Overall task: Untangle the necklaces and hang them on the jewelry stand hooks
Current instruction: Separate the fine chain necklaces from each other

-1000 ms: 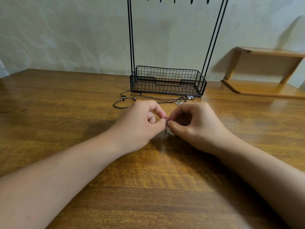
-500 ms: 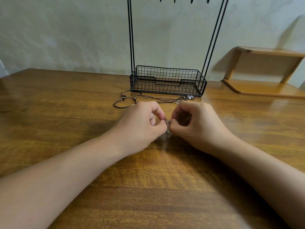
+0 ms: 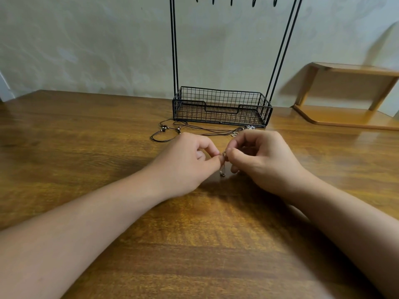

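My left hand [image 3: 185,162] and my right hand [image 3: 262,159] meet fingertip to fingertip over the middle of the wooden table. Both pinch a thin silver necklace [image 3: 223,167] whose clasp end dangles between them. Behind the hands a black cord necklace with small beads [image 3: 166,131] lies in loops on the table, trailing right to silver rings [image 3: 235,134]. The black wire jewelry stand [image 3: 220,108] rises behind it, with its basket base, two tall posts and hooks [image 3: 232,1] at the top edge.
The wooden table [image 3: 86,147] reaches back to a pale wall. A low wooden shelf [image 3: 345,93] stands at the back right, next to the stand.
My hands have drawn closer together and then lifted slightly. The silver clasp now hangs lower between them. The black cord necklace has not moved.
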